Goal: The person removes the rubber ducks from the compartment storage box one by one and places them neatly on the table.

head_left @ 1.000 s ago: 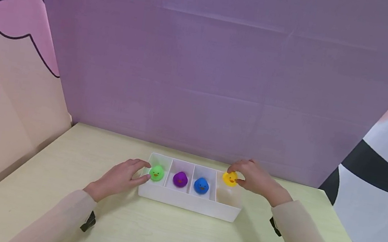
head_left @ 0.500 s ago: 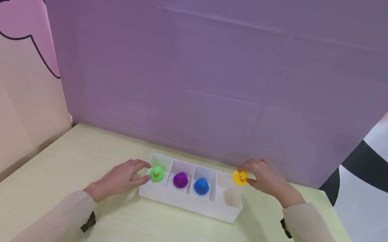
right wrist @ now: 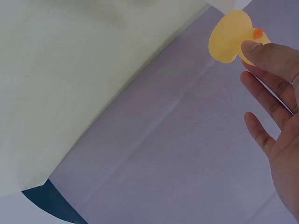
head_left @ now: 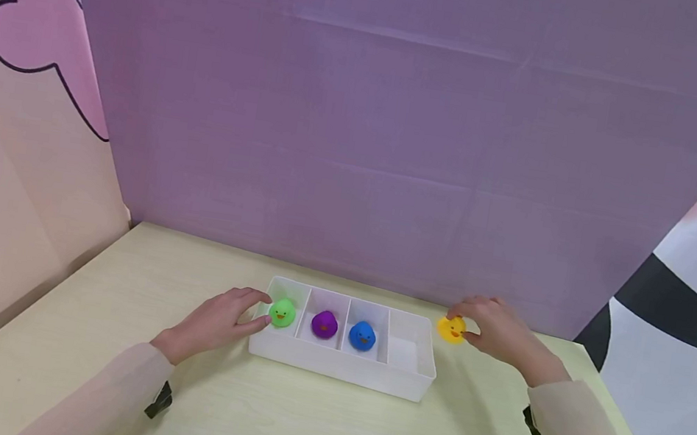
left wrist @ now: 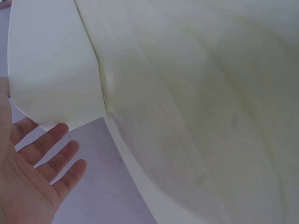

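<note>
Since our right hand [head_left: 502,336] is pinching the yellow duck [head_left: 452,329] between thumb and fingertips just off the right end of the white tray [head_left: 341,366], the trick here is to keep that pinch light and low, so the duck meets the table [head_left: 305,427] flat on its base instead of tipping; the right wrist view shows the base disc [right wrist: 230,37] facing the camera with only a fingertip or two on the body, and our other fingers [right wrist: 261,135] spread loose, so we'd judge the hold is a bit thin and a twist could pop the duck out. The duck sits just beside the tray's right wall, apart from it as far as we can tell, and it looks at or near the tabletop, though we can't tell if it's touching. Our left hand [head_left: 220,318] lies relaxed against the tray's left end, fingers near straight, holding nothing, fingertips by the green duck [head_left: 282,311] in the leftmost compartment. Next compartments over hold the purple duck [head_left: 324,323] and blue duck [head_left: 362,334]; the rightmost one has nothing in it. Behind the tray stands the purple backdrop [head_left: 366,138], close to our right hand, so there's not much room back there.
</note>
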A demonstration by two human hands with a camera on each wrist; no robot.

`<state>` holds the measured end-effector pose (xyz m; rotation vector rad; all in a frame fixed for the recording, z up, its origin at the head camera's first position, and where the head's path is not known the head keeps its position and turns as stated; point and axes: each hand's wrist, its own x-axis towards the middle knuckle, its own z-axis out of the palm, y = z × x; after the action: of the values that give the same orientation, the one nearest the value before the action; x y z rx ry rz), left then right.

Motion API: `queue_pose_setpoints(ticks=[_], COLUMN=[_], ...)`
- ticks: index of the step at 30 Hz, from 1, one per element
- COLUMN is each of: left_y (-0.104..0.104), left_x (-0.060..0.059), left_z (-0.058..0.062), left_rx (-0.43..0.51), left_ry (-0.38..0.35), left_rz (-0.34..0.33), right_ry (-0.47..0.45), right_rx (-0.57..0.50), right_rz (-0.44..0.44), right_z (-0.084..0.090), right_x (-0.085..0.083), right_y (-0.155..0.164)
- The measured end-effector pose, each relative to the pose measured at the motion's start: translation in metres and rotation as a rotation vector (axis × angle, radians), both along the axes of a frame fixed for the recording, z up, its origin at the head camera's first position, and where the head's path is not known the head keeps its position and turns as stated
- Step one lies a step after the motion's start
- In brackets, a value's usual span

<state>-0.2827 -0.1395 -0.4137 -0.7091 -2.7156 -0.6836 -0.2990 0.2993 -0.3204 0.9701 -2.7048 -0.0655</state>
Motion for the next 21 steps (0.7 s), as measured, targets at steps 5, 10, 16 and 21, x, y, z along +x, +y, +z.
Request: queue_pose_setpoints(ticks=[5,10,16,21], left_y=[0.0,-0.001,-0.001,-0.001], left_x=[-0.001,-0.002,-0.002,-0.002], left_z=[-0.001,-0.002,-0.003,-0.003], left_rx=[0.0,0.0,0.009,0.004], left_ry=[0.005,0.013,0.015,0.013], left_rz=[0.0,-0.002,-0.013,-0.009], right_ry=[-0.025,-0.04,-0.043,-0.058], right_rx=[0.012,0.001,-0.006,0.0], right_rz=[-0.032,-0.037,-0.027,-0.034], right_z=[-0.012,-0.026,-0.041,-0.051], right_x=[0.0,0.0,0.002,0.001], right_y=[0.007,0.012,0.018,0.021])
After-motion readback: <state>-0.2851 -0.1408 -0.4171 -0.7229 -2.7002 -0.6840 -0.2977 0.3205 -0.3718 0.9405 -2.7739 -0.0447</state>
